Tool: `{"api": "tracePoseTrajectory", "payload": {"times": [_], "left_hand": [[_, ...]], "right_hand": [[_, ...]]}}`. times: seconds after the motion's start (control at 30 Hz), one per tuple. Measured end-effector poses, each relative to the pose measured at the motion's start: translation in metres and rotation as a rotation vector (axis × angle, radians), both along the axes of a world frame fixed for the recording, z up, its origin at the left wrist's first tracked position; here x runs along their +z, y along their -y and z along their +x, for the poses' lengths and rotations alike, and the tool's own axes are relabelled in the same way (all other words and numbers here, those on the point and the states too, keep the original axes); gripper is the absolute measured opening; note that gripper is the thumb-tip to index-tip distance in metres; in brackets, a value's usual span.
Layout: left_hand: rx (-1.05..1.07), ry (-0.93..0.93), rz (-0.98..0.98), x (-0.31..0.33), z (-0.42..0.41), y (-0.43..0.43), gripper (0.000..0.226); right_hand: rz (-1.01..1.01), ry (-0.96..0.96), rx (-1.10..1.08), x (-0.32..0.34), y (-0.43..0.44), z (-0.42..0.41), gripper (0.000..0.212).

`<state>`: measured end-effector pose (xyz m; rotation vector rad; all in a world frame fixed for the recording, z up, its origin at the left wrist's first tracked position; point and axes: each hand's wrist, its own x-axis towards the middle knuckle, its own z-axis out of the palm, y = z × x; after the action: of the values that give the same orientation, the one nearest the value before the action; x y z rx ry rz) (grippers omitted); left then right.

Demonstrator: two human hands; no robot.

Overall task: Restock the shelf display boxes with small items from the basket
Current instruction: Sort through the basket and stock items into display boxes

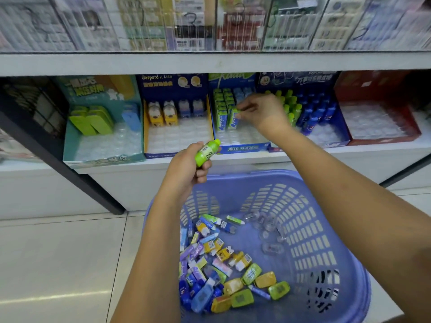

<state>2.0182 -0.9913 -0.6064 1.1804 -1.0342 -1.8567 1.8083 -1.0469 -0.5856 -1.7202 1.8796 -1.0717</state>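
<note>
Left hand (186,169) curled around a small green bottle (207,153), just in front of the shelf (326,155) | right hand (262,113) pinching a green pack (233,120) standing in the blue display box (245,149) | lilac basket (314,217) below both arms, small items (221,271) heaped inside.
</note>
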Motion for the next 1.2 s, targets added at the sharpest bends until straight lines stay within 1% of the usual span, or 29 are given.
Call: {"api": "tracePoseTrajectory", "payload": {"times": [0.1, 0.23, 0.33, 0.37, 0.4, 0.47, 0.5, 0.57, 0.63, 0.67, 0.73, 0.77, 0.87, 0.97, 1.0, 1.03, 1.07, 1.1, 1.13, 1.2], "left_hand": [[-0.019, -0.121, 0.019, -0.001, 0.001, 0.001, 0.042], [-0.07, -0.235, 0.057, -0.001, -0.001, 0.002, 0.042], [-0.107, -0.332, 0.088, 0.001, -0.002, 0.002, 0.041], [-0.118, -0.357, 0.089, 0.002, -0.003, 0.002, 0.041], [-0.122, -0.369, 0.085, 0.002, -0.005, 0.002, 0.04], [-0.094, -0.365, 0.072, 0.004, -0.011, 0.0, 0.039], [-0.074, -0.359, 0.06, 0.005, -0.015, -0.001, 0.037], [-0.067, -0.354, 0.025, 0.008, -0.026, -0.005, 0.034], [-0.097, -0.365, -0.01, 0.012, -0.039, -0.011, 0.035], [-0.116, -0.374, -0.026, 0.014, -0.046, -0.014, 0.035], [-0.137, -0.386, -0.054, 0.02, -0.061, -0.018, 0.034], [-0.136, -0.387, -0.064, 0.023, -0.069, -0.02, 0.034], [-0.136, -0.396, -0.074, 0.03, -0.087, -0.023, 0.034], [-0.145, -0.404, -0.079, 0.035, -0.105, -0.023, 0.036], [-0.127, -0.364, -0.092, 0.034, -0.113, -0.022, 0.036], [-0.097, -0.286, -0.12, 0.033, -0.121, -0.022, 0.036], [-0.071, -0.177, -0.168, 0.03, -0.127, -0.023, 0.034], [-0.061, -0.028, -0.254, 0.025, -0.133, -0.023, 0.031], [-0.085, 0.162, -0.392, 0.019, -0.138, -0.023, 0.029], [-0.247, 0.549, -0.726, 0.006, -0.144, -0.026, 0.036]], "right_hand": [[0.015, -0.096, 0.006, 0.001, 0.001, 0.003, 0.022], [0.006, -0.074, -0.025, -0.002, -0.004, 0.012, 0.022], [0.008, -0.14, -0.058, 0.001, -0.009, 0.013, 0.024], [-0.008, -0.115, -0.067, 0.003, -0.013, 0.013, 0.024], [-0.007, -0.009, -0.051, 0.006, -0.02, 0.014, 0.021], [0.067, 0.338, 0.062, 0.01, -0.041, 0.018, 0.009], [0.121, 0.482, 0.132, 0.011, -0.052, 0.019, 0.007], [0.2, 0.614, 0.209, 0.01, -0.071, 0.017, 0.012], [0.205, 0.658, 0.215, 0.011, -0.086, 0.01, 0.024], [0.189, 0.678, 0.207, 0.013, -0.091, 0.006, 0.024], [0.139, 0.707, 0.187, 0.018, -0.098, -0.005, 0.014], [0.112, 0.708, 0.18, 0.022, -0.1, -0.01, 0.014], [0.052, 0.678, 0.194, 0.034, -0.104, -0.026, 0.022], [0.031, 0.632, 0.219, 0.044, -0.107, -0.044, 0.022], [0.027, 0.619, 0.218, 0.046, -0.106, -0.053, 0.022], [0.016, 0.59, 0.197, 0.049, -0.105, -0.063, 0.021], [0.0, 0.538, 0.151, 0.051, -0.103, -0.074, 0.021], [-0.019, 0.453, 0.086, 0.052, -0.099, -0.086, 0.021], [-0.034, 0.337, 0.016, 0.052, -0.095, -0.098, 0.022], [-0.037, 0.1, -0.093, 0.049, -0.085, -0.118, 0.027]]}}
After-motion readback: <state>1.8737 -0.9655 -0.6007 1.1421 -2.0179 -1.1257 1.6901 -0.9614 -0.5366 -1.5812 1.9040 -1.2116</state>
